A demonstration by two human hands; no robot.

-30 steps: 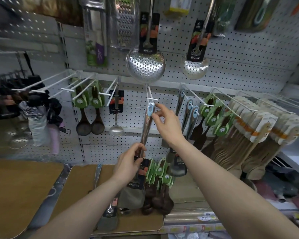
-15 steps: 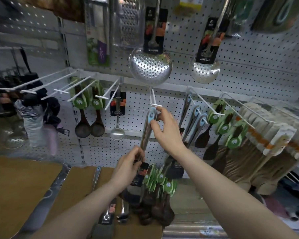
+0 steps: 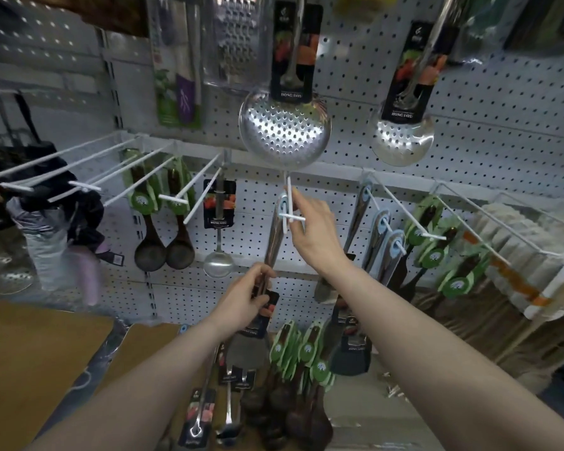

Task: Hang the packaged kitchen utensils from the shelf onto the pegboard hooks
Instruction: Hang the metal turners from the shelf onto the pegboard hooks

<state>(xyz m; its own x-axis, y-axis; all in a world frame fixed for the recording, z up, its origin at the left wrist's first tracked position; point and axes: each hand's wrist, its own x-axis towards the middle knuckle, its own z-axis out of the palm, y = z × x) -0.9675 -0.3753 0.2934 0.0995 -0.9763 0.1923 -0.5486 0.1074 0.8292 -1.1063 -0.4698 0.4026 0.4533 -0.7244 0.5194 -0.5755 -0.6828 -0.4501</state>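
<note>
A packaged steel spatula (image 3: pixel 275 236) with a blue hanging tab stands upright before the pegboard (image 3: pixel 469 148). My left hand (image 3: pixel 246 296) grips its handle near the black label card. My right hand (image 3: pixel 313 229) pinches the blue tab at the top, and the tab's hole sits at the tip of a white double-prong hook (image 3: pixel 290 203). On the shelf (image 3: pixel 365 405) below lie more packaged utensils: steel ones with black cards (image 3: pixel 205 415) and dark wooden spoons with green cards (image 3: pixel 302 362).
Long bare white hooks (image 3: pixel 88 167) jut out at the left, some carrying wooden spoons (image 3: pixel 163 242) and a small ladle (image 3: pixel 219 252). Two skimmers (image 3: pixel 285 128) hang above. Spatulas (image 3: pixel 381 245) and green-carded spoons (image 3: pixel 437 242) fill the hooks to the right. Wooden boards (image 3: pixel 30 362) lie at the lower left.
Both hands have raised the spatula, and its blue tab has come up from below the hook to the hook's tip. The view has tilted slightly upward.
</note>
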